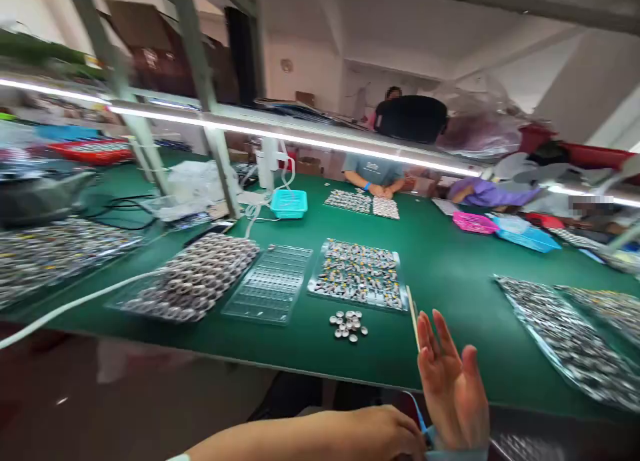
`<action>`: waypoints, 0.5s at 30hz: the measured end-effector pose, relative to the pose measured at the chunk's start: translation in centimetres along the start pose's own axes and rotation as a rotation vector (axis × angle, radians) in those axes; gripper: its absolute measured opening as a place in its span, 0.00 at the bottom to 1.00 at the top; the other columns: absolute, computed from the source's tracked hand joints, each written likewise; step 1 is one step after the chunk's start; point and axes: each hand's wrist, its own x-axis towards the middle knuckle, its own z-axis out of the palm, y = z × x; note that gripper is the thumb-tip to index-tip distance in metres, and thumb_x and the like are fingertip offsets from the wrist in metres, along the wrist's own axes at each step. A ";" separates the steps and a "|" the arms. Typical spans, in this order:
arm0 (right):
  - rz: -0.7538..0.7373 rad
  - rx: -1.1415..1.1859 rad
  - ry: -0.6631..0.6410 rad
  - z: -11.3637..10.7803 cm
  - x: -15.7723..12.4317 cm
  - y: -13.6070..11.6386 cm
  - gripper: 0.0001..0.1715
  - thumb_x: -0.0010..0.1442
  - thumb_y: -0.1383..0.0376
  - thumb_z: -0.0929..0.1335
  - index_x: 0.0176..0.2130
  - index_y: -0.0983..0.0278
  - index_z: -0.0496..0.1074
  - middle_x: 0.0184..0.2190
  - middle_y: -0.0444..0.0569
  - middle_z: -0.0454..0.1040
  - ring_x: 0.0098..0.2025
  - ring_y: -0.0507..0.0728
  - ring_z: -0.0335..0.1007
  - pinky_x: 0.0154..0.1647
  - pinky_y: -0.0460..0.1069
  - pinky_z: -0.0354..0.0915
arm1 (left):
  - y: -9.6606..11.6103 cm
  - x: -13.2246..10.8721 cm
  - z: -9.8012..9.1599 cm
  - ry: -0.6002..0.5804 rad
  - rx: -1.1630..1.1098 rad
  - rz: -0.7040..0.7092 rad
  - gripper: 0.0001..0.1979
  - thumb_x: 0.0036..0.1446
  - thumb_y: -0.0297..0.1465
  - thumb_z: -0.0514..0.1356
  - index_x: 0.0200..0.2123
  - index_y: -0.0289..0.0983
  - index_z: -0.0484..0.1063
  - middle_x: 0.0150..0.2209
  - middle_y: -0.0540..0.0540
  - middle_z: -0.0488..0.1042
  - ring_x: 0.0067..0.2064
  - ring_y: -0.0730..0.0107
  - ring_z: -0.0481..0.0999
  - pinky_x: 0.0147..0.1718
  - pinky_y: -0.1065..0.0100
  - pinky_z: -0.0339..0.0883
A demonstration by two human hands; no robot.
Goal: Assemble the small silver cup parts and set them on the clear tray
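Resting at the right wrist, the left hand [387,431] has its fingers curled by a blue band [431,435]; fingertips are hidden, so can't tell if it grips the band. Right hand [453,387] raised, palm toward the wearer, fingers up, thumb out to the right, nothing held.

Key relation: band sits on the right wrist, just below the palm, at the bottom of the view near the table edge. It lies to the right of the left hand, which is the nearer one for reaching it. Band runs crosswise to the right forearm; a thin blue cord [415,406] leads off it, up and to the left, between the two hands.

A pale stick [413,317] is just beyond the right fingertips, long axis pointing away from the wearer across the green table [440,261]. Loose white caps [347,324] lie left of it, in front of a tray of small parts [359,274]. Further left, a see-through tray [270,284], then stacked round pieces [200,267]. Co-worker [373,174] opposite, well apart.
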 end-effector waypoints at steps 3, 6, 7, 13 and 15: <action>-0.179 0.016 0.060 0.0 0.3 0.4 0.26 0.63 0.45 0.64 0.52 0.55 0.75 0.48 0.55 0.78 0.42 0.58 0.78 0.31 0.50 0.74 | 1.4 -0.8 -1.6 0.019 -0.086 0.035 0.08 0.61 0.28 0.59 0.40 0.35 0.79 0.43 0.39 0.80 0.48 0.61 0.79 0.49 0.69 0.72; -0.434 -0.257 0.119 -0.5 0.8 2.7 0.18 0.64 0.53 0.68 0.50 0.57 0.74 0.39 0.50 0.79 0.31 0.55 0.75 0.31 0.51 0.72 | 2.4 -1.1 -3.1 0.022 -0.106 -0.047 0.07 0.58 0.27 0.62 0.38 0.38 0.79 0.41 0.41 0.80 0.45 0.60 0.79 0.48 0.67 0.73; -0.509 -0.426 0.135 -0.7 0.9 3.5 0.17 0.63 0.55 0.69 0.50 0.57 0.75 0.41 0.51 0.79 0.34 0.56 0.75 0.35 0.53 0.73 | 2.6 -1.1 -3.3 0.012 -0.118 -0.059 0.08 0.57 0.26 0.61 0.38 0.38 0.79 0.41 0.42 0.80 0.45 0.61 0.79 0.48 0.67 0.72; -0.500 -0.536 0.116 -0.5 0.3 4.7 0.12 0.64 0.59 0.68 0.46 0.57 0.76 0.39 0.49 0.77 0.35 0.56 0.74 0.40 0.53 0.72 | 1.9 -1.2 -2.7 -0.021 -0.213 -0.133 0.11 0.54 0.22 0.60 0.38 0.38 0.79 0.42 0.43 0.79 0.45 0.60 0.79 0.46 0.67 0.73; -0.339 -0.276 0.061 -0.1 0.3 3.9 0.10 0.63 0.59 0.69 0.43 0.58 0.76 0.33 0.47 0.76 0.30 0.53 0.71 0.32 0.49 0.70 | 1.5 -1.6 -2.8 0.000 -0.291 -0.126 0.10 0.56 0.23 0.60 0.39 0.38 0.78 0.44 0.41 0.78 0.46 0.60 0.79 0.47 0.65 0.73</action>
